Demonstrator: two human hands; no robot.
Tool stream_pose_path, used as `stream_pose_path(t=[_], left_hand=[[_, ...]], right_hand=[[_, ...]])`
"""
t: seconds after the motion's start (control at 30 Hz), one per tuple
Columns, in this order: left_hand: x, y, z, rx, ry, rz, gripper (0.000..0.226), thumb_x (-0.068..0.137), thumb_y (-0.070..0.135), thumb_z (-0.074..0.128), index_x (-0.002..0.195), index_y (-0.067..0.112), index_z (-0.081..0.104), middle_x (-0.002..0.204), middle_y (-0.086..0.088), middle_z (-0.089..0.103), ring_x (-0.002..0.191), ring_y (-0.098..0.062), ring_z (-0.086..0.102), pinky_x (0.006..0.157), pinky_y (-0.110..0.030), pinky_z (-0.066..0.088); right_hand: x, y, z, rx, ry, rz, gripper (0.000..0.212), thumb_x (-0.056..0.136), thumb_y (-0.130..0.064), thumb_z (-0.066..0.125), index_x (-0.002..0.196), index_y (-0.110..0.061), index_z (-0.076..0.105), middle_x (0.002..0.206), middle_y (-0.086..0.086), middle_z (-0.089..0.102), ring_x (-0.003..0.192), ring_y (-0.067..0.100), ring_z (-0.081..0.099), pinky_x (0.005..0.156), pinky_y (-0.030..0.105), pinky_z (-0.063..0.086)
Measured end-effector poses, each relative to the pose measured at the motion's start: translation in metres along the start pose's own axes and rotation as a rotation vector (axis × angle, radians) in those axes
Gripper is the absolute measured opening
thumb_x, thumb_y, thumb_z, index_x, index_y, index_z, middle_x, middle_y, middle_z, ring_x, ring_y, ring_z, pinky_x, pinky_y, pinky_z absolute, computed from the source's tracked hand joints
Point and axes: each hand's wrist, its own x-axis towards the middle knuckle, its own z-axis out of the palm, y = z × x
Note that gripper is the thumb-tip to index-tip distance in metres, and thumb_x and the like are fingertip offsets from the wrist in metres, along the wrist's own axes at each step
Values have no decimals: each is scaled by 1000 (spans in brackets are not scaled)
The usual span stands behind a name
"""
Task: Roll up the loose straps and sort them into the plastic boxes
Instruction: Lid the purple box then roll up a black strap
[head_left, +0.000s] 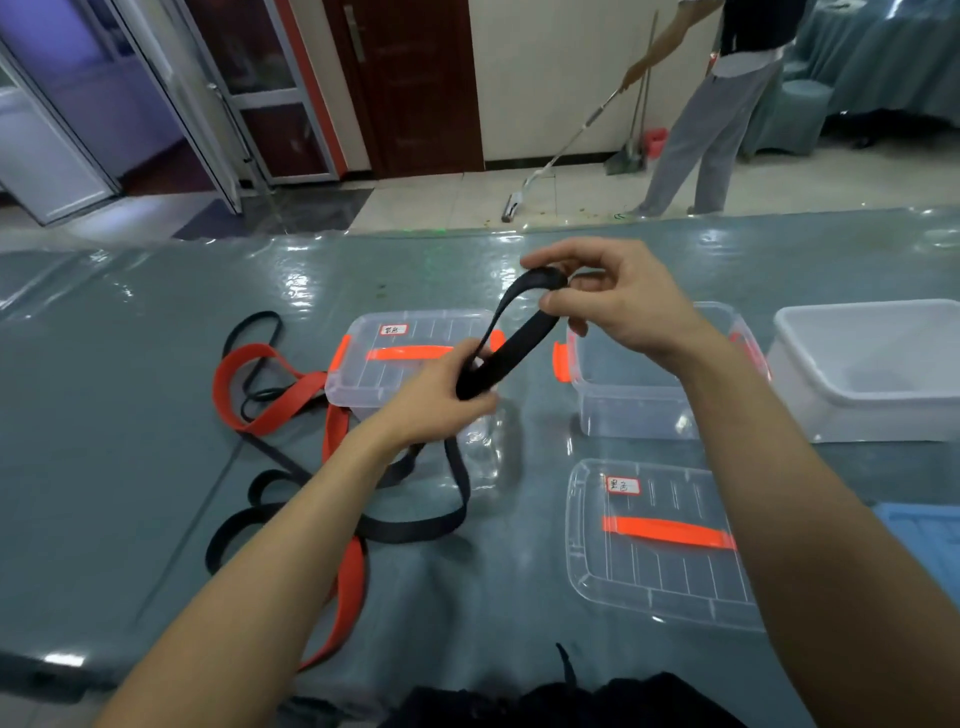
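Hands work one black strap above the counter: left hand grips its lower fold, right hand pinches the top.

- Two bare hands are logged: left hand, right hand.
- Left forearm is seen uncovered along its whole visible length, from wrist to lower frame edge.
- Right forearm is likewise uncovered from wrist to frame edge.
- Both forearms are rendered long and are broadened toward the frame edge by the wide-angle lens.
- Nail detail cannot be resolved.
- A black garment is noted at bottom centre, between the arms; the fabric is rumpled and its type cannot be told.
- A thin dark cord is seen rising from the garment's upper edge; whether it is a drawstring cannot be told.
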Motion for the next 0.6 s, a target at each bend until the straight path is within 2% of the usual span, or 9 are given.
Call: stream_pose_path(t=[0.07,0.1,0.2,0.27,0.37,0.43,0.47,0.53,0.6], left_hand=[[-4,-14,9,247,42,25,32,85,34,76,110,31,55,85,7,69,77,-14,66,77,-45,59],[-6,-22,13,270,62,26,29,86,35,76,108,30,56,85,7,67,79,-17,66,77,-48,58],[-11,-42,16,153,74,-77,26,87,31,72,112,31,64,92,4,73,87,-20,71,85,-51,59],[-17,-57,16,58,-25,-153,35,81,29,72,116,33,66,99,8,79,96,-14,76,94,-49,61],[-28,-80,22,-49,-179,-229,39,83,12,82,119,20,68,109,-1,80,108,-20,77,104,-54,59],[-34,-94,28,-74,-198,-229,30,91,5,82,118,12,70,111,-7,80,108,-21,76,106,-51,58],[-36,-99,28,-99,-187,-225,25,96,6,81,118,11,71,110,-7,81,108,-20,77,106,-47,59],[-39,-103,25,-153,-129,-228,12,102,10,75,114,10,73,100,-3,79,96,-15,73,97,-36,57],[-39,-102,17,-211,-44,-253,7,105,8,69,106,1,72,93,-3,73,90,-13,67,94,-33,50]], right_hand=[[-6,9,8,-28,-45,50,33,89,2,79,119,-12,77,111,29,67,67,31,54,72,47,51],[-9,14,11,-37,-54,73,31,90,-2,81,118,-13,77,110,27,68,66,30,54,71,48,51],[-16,26,19,-22,-32,117,26,91,-12,84,116,-10,77,108,26,71,62,27,55,65,38,48],[-19,29,23,12,1,108,23,93,-10,82,115,-5,77,99,25,70,60,27,52,64,35,47],[-18,31,21,101,60,83,22,94,-4,79,116,-2,76,82,5,64,63,29,45,66,39,43],[-17,29,12,61,51,65,28,91,-6,82,118,-8,76,73,-15,62,65,26,41,67,34,41],[-17,28,8,13,28,63,33,88,-8,85,119,-11,76,76,-18,61,65,23,41,69,31,42],[-15,27,2,-64,-8,87,40,85,-6,87,122,-14,75,95,-4,66,63,16,40,75,27,44],[-13,28,0,-104,10,104,42,84,-3,87,124,-14,75,113,16,69,63,15,42,76,28,45]])
